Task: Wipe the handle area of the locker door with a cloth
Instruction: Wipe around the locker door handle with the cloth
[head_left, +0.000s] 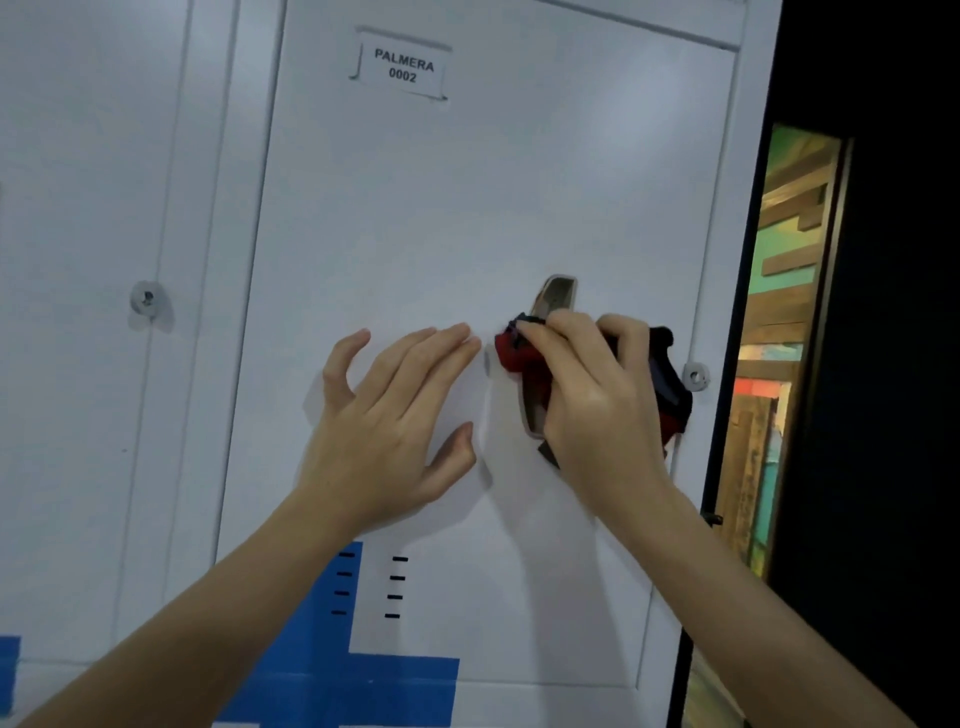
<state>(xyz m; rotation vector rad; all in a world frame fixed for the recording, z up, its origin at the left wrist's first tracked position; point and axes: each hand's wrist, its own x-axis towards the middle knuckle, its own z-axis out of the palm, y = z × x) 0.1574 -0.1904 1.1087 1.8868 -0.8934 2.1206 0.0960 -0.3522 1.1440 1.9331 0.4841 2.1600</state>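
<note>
The white locker door (467, 197) fills the view, with a label reading PALMERA 0002 (402, 65) near its top. Its recessed metal handle (558, 296) sits right of centre; only the top and a sliver at the bottom show. My right hand (597, 400) grips a red and dark cloth (519, 353) and presses it over the handle's middle. My left hand (384, 415) lies flat against the door just left of the handle, fingers straight and pointing right.
A round lock (696, 375) sits at the door's right edge, and another lock (147, 298) on the neighbouring locker at left. Blue markings (363, 680) and short vent slots (397, 587) lie lower on the door. A dark gap and colourful wall (779, 338) are at right.
</note>
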